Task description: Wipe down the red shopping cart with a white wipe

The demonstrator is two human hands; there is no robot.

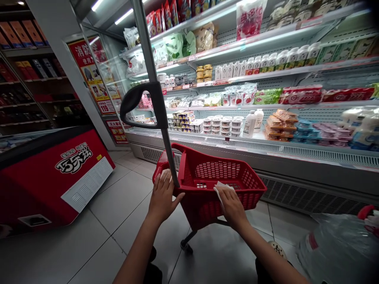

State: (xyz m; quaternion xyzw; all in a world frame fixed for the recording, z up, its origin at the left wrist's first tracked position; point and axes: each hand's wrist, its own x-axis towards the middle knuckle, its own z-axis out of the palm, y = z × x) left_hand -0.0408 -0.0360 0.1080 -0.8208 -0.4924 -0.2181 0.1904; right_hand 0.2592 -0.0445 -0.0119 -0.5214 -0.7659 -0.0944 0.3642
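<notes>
Long white open refrigerated display case (266, 148) — fills the right and far side; its lit shelves carry bottles, cups, packets and cartons. Red chest freezer (56, 177) with white lettering stands at the left, across the pale tiled floor (124, 205) from the case.

Red plastic mesh shopping basket on wheels (227, 177) stands on the floor just in front of the case's lower grille. Its grey metal pull rod (154, 86) rises steeply from the basket's near left corner, with a black curved grip (133, 102) partway up.

Clear plastic bag (337, 244) with a red-and-white item at its top lies at the lower right, beside the person's right forearm.

Left hand (162, 197) — fingers extended and spread, palm pressed flat against the basket's near left corner, just beside the base of the rod; not wrapped around it.

Right hand (232, 207) — fingers together, pressing a small white cloth or tissue (220, 188) against the basket's near rim, close to the middle. The cloth's edge shows above and left of the fingers.
</notes>
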